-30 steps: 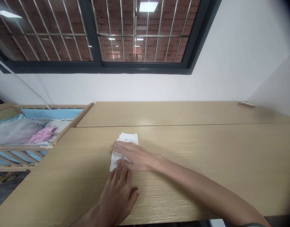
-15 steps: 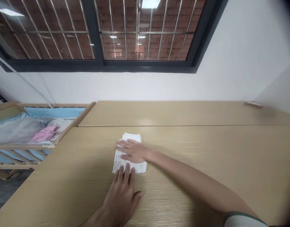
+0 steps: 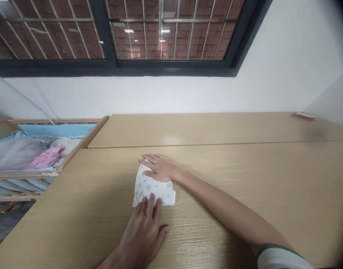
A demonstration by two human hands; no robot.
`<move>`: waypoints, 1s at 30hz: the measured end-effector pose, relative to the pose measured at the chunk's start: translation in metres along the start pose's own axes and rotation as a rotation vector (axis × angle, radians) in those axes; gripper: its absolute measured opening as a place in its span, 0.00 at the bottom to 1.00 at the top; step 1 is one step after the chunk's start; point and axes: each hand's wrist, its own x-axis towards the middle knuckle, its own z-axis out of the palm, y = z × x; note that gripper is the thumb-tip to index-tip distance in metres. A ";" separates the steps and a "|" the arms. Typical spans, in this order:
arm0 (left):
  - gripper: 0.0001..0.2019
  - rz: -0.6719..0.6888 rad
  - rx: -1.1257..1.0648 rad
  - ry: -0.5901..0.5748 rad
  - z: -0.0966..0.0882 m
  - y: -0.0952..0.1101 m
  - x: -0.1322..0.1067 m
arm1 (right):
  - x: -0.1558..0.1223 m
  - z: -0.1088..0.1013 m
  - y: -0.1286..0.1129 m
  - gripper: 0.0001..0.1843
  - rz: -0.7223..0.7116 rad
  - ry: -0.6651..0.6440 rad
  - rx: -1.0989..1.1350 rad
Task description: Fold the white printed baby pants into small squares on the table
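Note:
A folded white diaper point(image 3: 153, 188) with a small greenish print lies flat on the wooden tabletop point(image 3: 244, 179). Across its far edge rests my right hand point(image 3: 159, 169), palm down with fingers spread and pointing left. My left hand point(image 3: 145, 228) reaches in from below, its fingertips on the near edge and its thumb held apart. Both hands are open and press on the diaper without gripping it. The far edge is partly hidden under my right hand.
To the left stands a wooden crib point(image 3: 63, 166) with blue padding, holding a pink cloth point(image 3: 46, 157) and whitish bedding. A small flat object point(image 3: 304, 115) lies at the back right. Behind the table are a white wall and a barred window point(image 3: 171, 67).
My right hand has slid toward the diaper's far edge, uncovering more of its printed surface. My left hand has hardly moved. The view has tilted down slightly.

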 end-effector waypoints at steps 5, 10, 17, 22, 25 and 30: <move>0.21 0.042 -0.023 -0.027 0.000 -0.008 0.012 | -0.003 0.000 -0.004 0.36 0.017 0.003 -0.013; 0.21 0.012 -0.052 -0.017 0.000 -0.005 0.015 | -0.006 -0.004 -0.008 0.35 0.039 0.007 -0.012; 0.15 -0.050 -0.193 -0.243 -0.015 -0.030 0.018 | -0.010 -0.003 -0.009 0.35 0.033 0.029 -0.004; 0.15 -0.077 -0.284 -0.378 -0.024 -0.045 0.022 | -0.012 -0.003 -0.011 0.34 0.047 0.035 -0.007; 0.15 -0.056 -0.297 -0.417 -0.024 -0.047 0.023 | -0.013 -0.002 -0.011 0.34 0.045 0.047 -0.010; 0.16 -0.036 -0.358 -0.381 -0.021 -0.054 0.024 | -0.014 -0.001 -0.010 0.34 0.037 0.066 0.006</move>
